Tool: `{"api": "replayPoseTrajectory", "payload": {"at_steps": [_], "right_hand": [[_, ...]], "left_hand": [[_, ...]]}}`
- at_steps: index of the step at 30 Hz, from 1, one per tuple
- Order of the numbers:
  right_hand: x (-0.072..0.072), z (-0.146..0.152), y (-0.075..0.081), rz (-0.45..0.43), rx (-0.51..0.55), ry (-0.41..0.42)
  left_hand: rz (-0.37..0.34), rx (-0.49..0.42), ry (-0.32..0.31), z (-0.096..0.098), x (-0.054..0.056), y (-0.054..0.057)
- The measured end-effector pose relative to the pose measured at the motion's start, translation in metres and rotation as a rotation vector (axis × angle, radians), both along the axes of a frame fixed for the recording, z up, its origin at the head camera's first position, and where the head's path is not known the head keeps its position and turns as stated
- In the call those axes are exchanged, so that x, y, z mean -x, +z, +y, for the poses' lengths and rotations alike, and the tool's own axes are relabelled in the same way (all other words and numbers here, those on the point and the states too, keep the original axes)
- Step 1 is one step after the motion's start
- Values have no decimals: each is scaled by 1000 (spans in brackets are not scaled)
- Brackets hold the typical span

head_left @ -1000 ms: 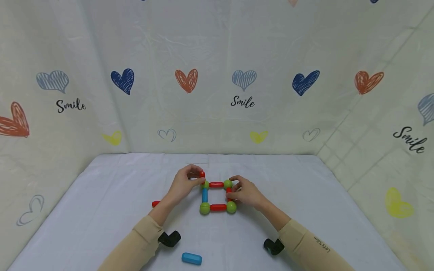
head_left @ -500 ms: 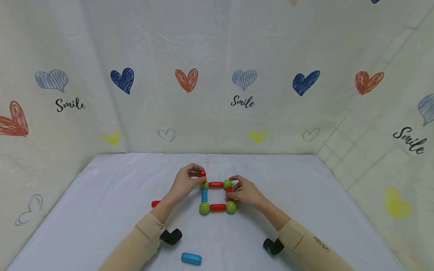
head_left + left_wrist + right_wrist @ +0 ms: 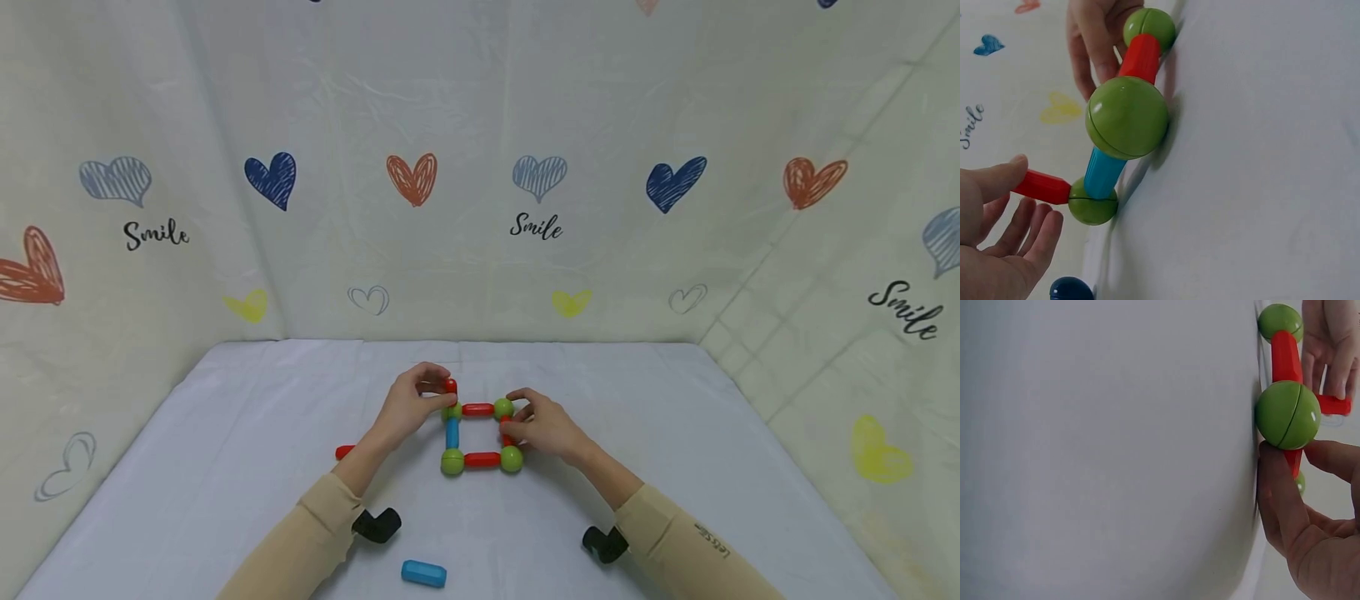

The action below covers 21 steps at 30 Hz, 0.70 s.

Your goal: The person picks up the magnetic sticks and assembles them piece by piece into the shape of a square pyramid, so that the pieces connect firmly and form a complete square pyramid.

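A square of green balls joined by magnetic-looking rods lies on the white cloth: three red rods and one blue rod [image 3: 452, 434]. At its far left corner, a red rod [image 3: 1044, 186] stands up from the green ball [image 3: 1093, 203]. My left hand [image 3: 411, 403] pinches this standing rod between thumb and fingers. My right hand [image 3: 544, 426] grips the square's right-side red rod [image 3: 1293, 462], its fingertips close to the near right green ball [image 3: 1288, 415]. Part of that rod is hidden by the fingers.
A loose blue rod [image 3: 423, 573] lies near the front. Another red rod [image 3: 344, 451] shows partly behind the left forearm. A dark blue rounded piece [image 3: 1071, 289] appears at the bottom of the left wrist view. Black devices [image 3: 377, 526] sit by both sleeves.
The left hand and the upright red rod have shifted very slightly right. The right hand and the square stay practically where they were.
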State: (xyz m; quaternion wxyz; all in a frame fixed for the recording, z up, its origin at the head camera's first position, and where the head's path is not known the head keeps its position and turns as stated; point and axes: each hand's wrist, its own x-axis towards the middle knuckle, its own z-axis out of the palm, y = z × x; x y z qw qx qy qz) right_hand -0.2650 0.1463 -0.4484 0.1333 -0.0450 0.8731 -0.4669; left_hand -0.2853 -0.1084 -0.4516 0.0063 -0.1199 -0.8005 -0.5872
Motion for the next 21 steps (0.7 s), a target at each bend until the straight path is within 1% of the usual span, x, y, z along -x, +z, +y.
{"api": "replayPoseTrajectory", "payload": {"at_steps": [6, 9, 14, 17, 21], "right_hand": [[5, 1, 1, 15, -35, 3], [9, 1, 1, 38, -65, 13], [14, 1, 3, 53, -68, 25], [15, 2, 3, 45, -59, 24], [15, 4, 2, 51, -39, 29]], "left_hand": [[6, 18, 14, -4, -6, 2], [-3, 31, 23, -7, -12, 5], [-11, 52, 13, -13, -23, 6], [-12, 80, -26, -16, -30, 7], [-6, 117, -127, -20, -40, 8]]}}
